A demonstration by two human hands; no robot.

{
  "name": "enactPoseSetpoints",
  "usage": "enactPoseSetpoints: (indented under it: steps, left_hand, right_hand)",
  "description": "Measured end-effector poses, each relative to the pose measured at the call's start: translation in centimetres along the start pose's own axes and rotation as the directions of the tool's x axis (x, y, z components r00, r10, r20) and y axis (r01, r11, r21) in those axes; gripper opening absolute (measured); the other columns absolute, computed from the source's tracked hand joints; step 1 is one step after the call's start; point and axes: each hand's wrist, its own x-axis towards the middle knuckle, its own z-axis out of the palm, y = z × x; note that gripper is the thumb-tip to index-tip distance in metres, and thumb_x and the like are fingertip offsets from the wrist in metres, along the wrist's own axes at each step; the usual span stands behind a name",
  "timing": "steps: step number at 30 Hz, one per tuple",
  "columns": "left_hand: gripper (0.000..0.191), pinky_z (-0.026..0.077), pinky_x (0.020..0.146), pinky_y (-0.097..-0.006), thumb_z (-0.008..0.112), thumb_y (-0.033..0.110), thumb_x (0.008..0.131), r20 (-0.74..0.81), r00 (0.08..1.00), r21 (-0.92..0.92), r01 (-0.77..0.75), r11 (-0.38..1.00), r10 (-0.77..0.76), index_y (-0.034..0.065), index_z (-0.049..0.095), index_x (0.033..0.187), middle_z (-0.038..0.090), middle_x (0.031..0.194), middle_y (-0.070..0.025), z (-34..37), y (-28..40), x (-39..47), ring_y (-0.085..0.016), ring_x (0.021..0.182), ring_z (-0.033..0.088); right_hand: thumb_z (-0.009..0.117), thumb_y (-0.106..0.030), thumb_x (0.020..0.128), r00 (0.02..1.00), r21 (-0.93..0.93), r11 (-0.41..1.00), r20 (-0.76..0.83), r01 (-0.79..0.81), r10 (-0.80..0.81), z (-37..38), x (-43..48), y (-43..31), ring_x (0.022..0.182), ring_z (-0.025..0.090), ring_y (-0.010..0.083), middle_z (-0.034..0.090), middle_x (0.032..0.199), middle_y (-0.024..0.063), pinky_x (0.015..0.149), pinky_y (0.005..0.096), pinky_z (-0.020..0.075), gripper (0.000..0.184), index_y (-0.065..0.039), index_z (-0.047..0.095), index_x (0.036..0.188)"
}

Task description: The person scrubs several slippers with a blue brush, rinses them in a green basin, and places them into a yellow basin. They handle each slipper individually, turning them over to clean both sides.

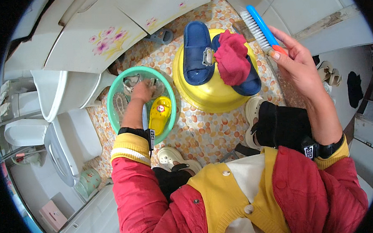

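Note:
My right hand (298, 56) holds up a scrubbing brush (261, 27) with a blue back, an orange-red end and pale bristles. At the left, my left hand (142, 91) reaches into a green plastic basin (110, 113). Its fingertips are partly hidden, at a sandal (132, 82) in the basin. A yellow slipper (160, 114) and a clear sole-like shoe (119, 105) lie in there too. On an upturned yellow basin (188, 98) rest a dark blue slide slipper (197, 56) and a second blue slide (251, 80), partly covered by a crumpled red cloth (232, 58).
Around the basins is a pebble-patterned floor (203, 131). White cabinets (104, 35) with painted flowers stand ahead, and a grey slipper (164, 36) lies beneath them. A pedestal (87, 87) and a toilet (76, 145) are at the left. Beige sandals (328, 72) sit at the far right.

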Motion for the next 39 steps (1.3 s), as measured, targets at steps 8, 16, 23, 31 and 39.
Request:
enactPoseSetpoints:
  steps: [8,16,23,31,39]
  left_hand:
    - [0.062,0.049,0.094,-0.0447,0.073,0.03,0.083,-0.178,0.978,-0.069,-0.126,0.99,0.112,0.0116,0.052,0.139,0.063,0.125,-0.0225,-2.6,4.4,9.3,-0.037,0.109,0.063]
    - [0.077,0.042,0.107,-0.0444,0.072,0.039,0.086,-0.16,0.986,-0.11,-0.055,0.992,0.037,0.0176,0.037,0.151,0.045,0.148,-0.0214,0.4,3.2,19.9,-0.037,0.131,0.048]
    - [0.076,0.038,0.108,-0.0446,0.066,0.049,0.088,0.051,0.998,-0.027,0.048,0.998,-0.047,0.0177,0.035,0.15,0.048,0.144,-0.0204,2.7,-0.1,28.6,-0.036,0.132,0.046]
    - [0.066,0.039,0.106,-0.04,0.071,0.043,0.086,0.019,0.998,-0.385,-0.053,0.921,0.065,0.0103,0.052,0.14,0.052,0.142,-0.011,5.1,-0.9,30.5,-0.028,0.128,0.05]
    - [0.037,0.05,0.091,-0.035,0.068,0.033,0.088,-0.064,0.998,-0.658,-0.051,0.752,0.011,0.0018,0.073,0.108,0.074,0.107,-0.0117,6.3,5.3,25.0,-0.022,0.1,0.067]
  right_hand:
    - [0.066,-0.012,0.093,0.988,0.163,0.978,-0.064,-0.132,0.144,-1.5,0.0,0.2,0.051,0.034,-0.0008,0.06,0.082,-0.0045,0.044,0.0173,0.0247,0.059,0.0,0.042,0.146]
    - [0.065,-0.014,0.095,0.955,0.195,0.948,-0.109,-0.253,0.277,-3.7,2.4,2.0,0.044,0.031,0.0003,0.058,0.076,-0.0038,0.039,0.0187,0.0228,0.062,0.002,0.037,0.148]
    - [0.064,-0.018,0.096,0.907,0.2,0.919,-0.187,-0.341,0.377,-3.9,3.9,2.7,0.043,0.03,-0.0001,0.049,0.067,-0.0083,0.039,0.0184,0.0217,0.061,0.001,0.038,0.147]
    - [0.065,-0.02,0.095,0.91,0.208,0.912,-0.149,-0.353,0.386,-3.3,4.4,2.9,0.042,0.029,0.0001,0.056,0.074,-0.0072,0.038,0.0185,0.0206,0.06,0.0,0.04,0.146]
    - [0.065,-0.023,0.096,0.932,0.184,0.927,-0.099,-0.328,0.35,-3.0,3.7,3.1,0.042,0.029,0.0,0.061,0.082,-0.0052,0.038,0.0187,0.0208,0.061,0.0,0.04,0.146]
